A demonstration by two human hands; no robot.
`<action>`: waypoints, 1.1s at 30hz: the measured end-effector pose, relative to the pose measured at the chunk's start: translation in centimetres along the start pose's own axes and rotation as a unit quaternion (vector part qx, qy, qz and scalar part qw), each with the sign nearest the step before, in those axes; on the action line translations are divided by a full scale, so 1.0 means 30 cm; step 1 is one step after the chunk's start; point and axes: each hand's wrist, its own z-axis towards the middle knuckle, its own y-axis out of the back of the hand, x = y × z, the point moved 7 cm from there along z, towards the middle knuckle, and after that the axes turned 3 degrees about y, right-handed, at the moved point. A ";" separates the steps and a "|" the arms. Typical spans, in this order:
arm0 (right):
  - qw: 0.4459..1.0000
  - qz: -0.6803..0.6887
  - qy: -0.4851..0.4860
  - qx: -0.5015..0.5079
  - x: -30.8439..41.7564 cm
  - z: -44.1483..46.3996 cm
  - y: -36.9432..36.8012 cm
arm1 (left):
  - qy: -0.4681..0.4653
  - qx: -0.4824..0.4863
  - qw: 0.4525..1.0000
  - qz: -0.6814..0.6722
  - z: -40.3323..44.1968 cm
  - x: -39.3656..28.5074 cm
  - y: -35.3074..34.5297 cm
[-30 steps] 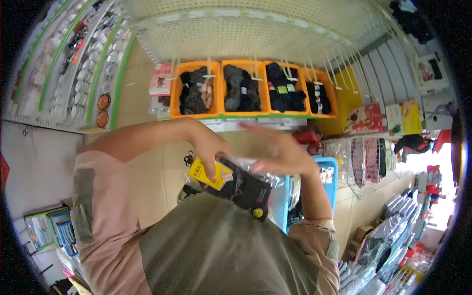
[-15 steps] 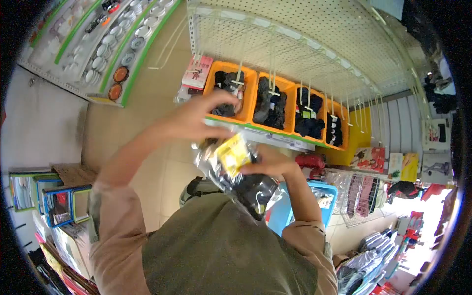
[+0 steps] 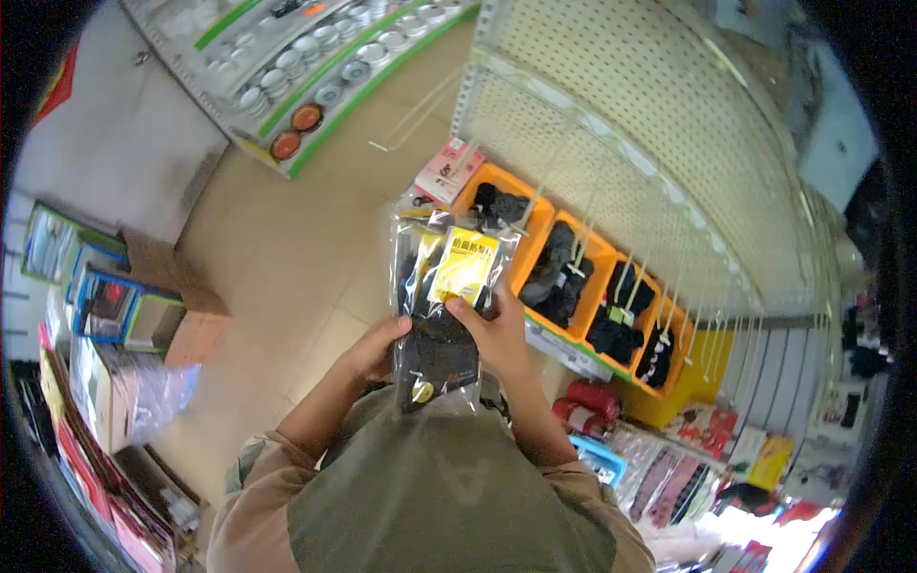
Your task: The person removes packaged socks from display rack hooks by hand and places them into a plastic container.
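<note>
Upright in front of my chest is a clear plastic pack of dark socks with a yellow label. My left hand grips its left edge, thumb on the front. On the right side, my right hand holds it with the thumb just under the label; the fingers of both hands are mostly hidden behind the pack. Beyond it, orange baskets hold dark folded socks, and the pack's upper right corner overlaps the nearest one in view.
Metal display hooks stick out over the baskets from a pegboard shelf unit. Shelves at upper left carry plates. A cardboard box and framed items stand at left. A blue basket sits at lower right.
The pack has swung from tilted to upright and shifted left. My left hand has come down from near the baskets to grip its left edge. The view has turned.
</note>
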 end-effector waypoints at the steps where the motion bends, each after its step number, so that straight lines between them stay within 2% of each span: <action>1: 1.000 0.002 0.018 -0.014 0.006 0.015 -0.006 | -0.012 -0.019 1.000 -0.013 0.003 -0.008 0.001; 2: 0.999 0.048 0.009 -0.020 0.018 0.022 -0.014 | -0.020 -0.035 0.999 -0.016 0.001 -0.007 0.009; 5: 0.997 0.049 -0.003 -0.064 -0.065 0.055 0.025 | -0.045 -0.060 0.991 -0.107 -0.001 -0.004 0.015; 6: 0.996 0.041 -0.008 -0.077 -0.068 0.064 0.029 | -0.042 -0.042 0.990 -0.128 0.008 -0.004 0.024; 9: 0.994 0.000 0.023 -0.109 -0.037 0.093 0.020 | -0.035 -0.091 0.991 -0.091 0.044 -0.003 0.073; 13: 0.991 -0.019 0.016 -0.132 -0.061 0.158 -0.032 | -0.067 -0.190 0.969 0.141 0.074 -0.108 0.183; 14: 0.991 -0.014 0.015 -0.130 -0.057 0.185 -0.063 | -0.071 -0.180 0.976 0.098 0.094 -0.120 0.215; 17: 0.988 0.013 0.022 -0.152 -0.023 0.238 -0.163 | -0.021 -0.251 0.949 0.190 0.089 -0.238 0.330; 18: 0.985 0.027 0.035 -0.168 -0.015 0.262 -0.192 | -0.019 -0.229 0.971 0.064 0.099 -0.242 0.388; 19: 0.981 0.041 0.050 -0.182 0.007 0.295 -0.223 | -0.035 -0.211 0.976 0.036 0.084 -0.321 0.382; 20: 0.964 0.025 0.117 -0.236 0.077 0.321 -0.219 | -0.051 -0.193 0.980 0.006 0.060 -0.405 0.371; 21: 0.952 0.028 0.139 -0.271 0.120 0.344 -0.207 | -0.065 -0.176 0.982 -0.026 0.050 -0.471 0.376; 23: 0.925 0.033 0.174 -0.336 0.175 0.350 -0.161 | -0.056 -0.158 0.986 -0.028 0.041 -0.551 0.491; 25: 0.935 -0.014 0.170 -0.312 0.164 0.342 -0.182 | -0.107 -0.142 0.983 -0.037 0.035 -0.655 0.576; 26: 0.939 -0.035 0.169 -0.299 0.149 0.340 -0.191 | -0.116 -0.165 0.979 -0.017 0.021 -0.701 0.618; 27: 0.940 -0.142 0.148 -0.272 0.098 0.334 -0.205 | -0.124 -0.139 0.982 -0.026 0.023 -0.734 0.658; 29: 0.968 -0.106 0.052 -0.220 0.003 0.341 -0.290 | -0.146 -0.179 0.973 0.003 -0.009 -0.826 0.676; 33: 0.976 -0.116 -0.028 -0.181 -0.263 0.349 -0.359 | -0.116 -0.166 0.978 -0.046 0.018 -0.855 0.749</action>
